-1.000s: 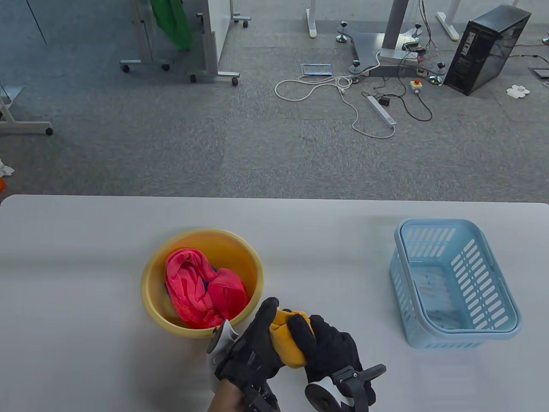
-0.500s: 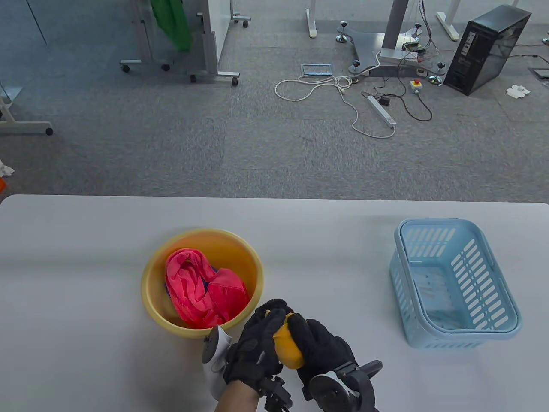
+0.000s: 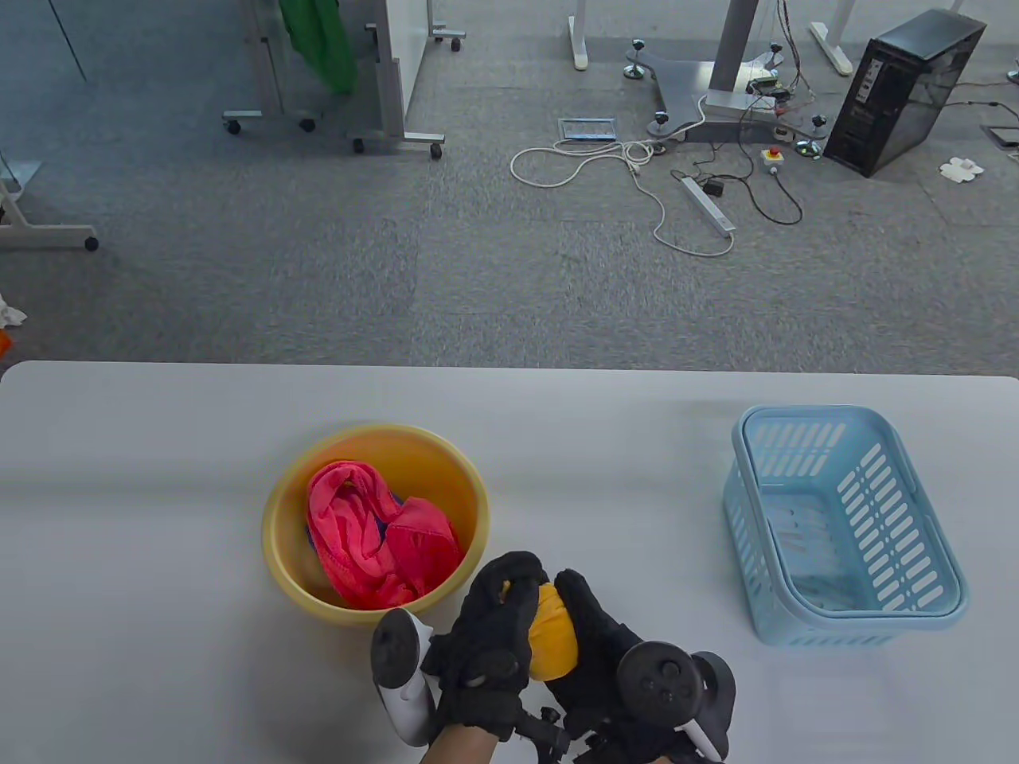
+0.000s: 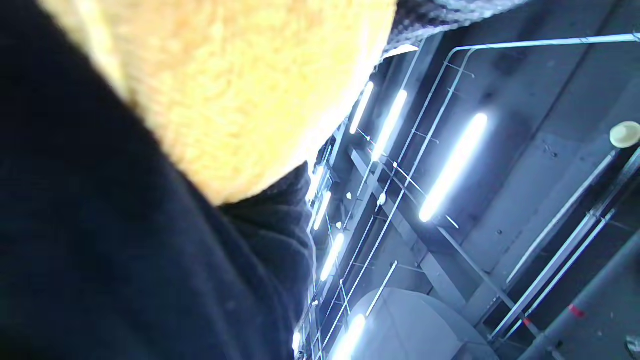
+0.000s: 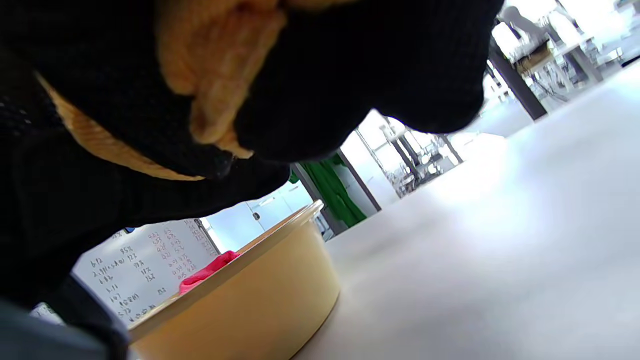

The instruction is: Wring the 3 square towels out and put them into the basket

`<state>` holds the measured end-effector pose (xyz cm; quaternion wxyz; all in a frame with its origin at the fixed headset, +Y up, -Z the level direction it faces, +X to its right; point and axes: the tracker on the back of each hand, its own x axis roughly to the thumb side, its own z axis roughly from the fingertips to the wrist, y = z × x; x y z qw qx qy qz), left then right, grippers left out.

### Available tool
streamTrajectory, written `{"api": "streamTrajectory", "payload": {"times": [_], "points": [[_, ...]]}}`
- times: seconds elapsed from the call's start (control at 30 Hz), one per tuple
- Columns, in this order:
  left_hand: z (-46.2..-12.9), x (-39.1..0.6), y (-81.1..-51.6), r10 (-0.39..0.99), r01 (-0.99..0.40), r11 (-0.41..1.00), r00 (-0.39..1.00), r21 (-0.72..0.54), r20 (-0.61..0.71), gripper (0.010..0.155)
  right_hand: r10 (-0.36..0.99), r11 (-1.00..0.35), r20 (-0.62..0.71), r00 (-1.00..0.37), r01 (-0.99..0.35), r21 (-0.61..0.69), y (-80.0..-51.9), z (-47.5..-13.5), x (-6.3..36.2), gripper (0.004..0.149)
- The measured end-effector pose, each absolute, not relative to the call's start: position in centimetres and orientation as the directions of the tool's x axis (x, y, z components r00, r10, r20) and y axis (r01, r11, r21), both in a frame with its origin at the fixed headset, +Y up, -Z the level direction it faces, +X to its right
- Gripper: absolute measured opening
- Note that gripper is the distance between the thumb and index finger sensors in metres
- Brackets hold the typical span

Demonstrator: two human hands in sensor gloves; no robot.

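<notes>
Beside the basin (image 3: 279,509) rim, both hands' fingers (image 3: 509,589) round the yellow towel (image 3: 553,645)

Grey carpet floor (image 3: 318,263) seen beyond white table (image 3: 159,446). Computer tower (image 3: 903,91), white cable (image 3: 637,171), power strip (image 3: 708,205) left on floor. Ceiling tube lights (image 4: 452,167) lit.

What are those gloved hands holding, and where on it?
A bunched yellow towel: left hand grips its left side, right hand its right.
</notes>
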<state>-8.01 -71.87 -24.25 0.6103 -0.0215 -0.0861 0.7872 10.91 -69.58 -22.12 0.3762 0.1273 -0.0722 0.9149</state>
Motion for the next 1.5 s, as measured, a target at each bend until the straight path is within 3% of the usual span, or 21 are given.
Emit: {"api": "streamTrajectory", "payload": {"times": [0.23,0.53,0.63,1.13,1.5], "points": [[-24.0,-8.0,-70.8,0.963,-0.976,-0.153,-0.183,-0.157,0.198,0.045,0.854,-0.517,0.166,-0.494,-0.842,0.152,-70.9,-22.8,11.2,0.089],[-23.6,-7.9,-69.6,0.932,-0.982,-0.056,-0.117,-0.182,0.344,0.043,0.947,-0.320,0.093,-0.306,-0.891,0.324,-72.0,-23.5,11.4,0.088],[-22.8,-7.7,-68.2,0.888,-0.990,0.066,0.003,-0.121,0.460,0.043,0.976,-0.219,0.075,-0.206,-0.889,0.402,-72.2,-23.8,11.3,0.085],[-21.9,-7.6,-66.1,0.821,-0.968,0.125,-0.022,-0.219,0.570,0.042,0.989,0.145,-0.113,0.092,-0.697,0.703,-73.7,-24.3,9.9,0.071],[-23.0,-7.8,-66.7,0.830,-0.931,0.117,-0.099,-0.345,0.549,0.042,0.950,0.311,-0.248,0.188,-0.555,0.771,-75.7,-24.3,8.7,0.067]]}}
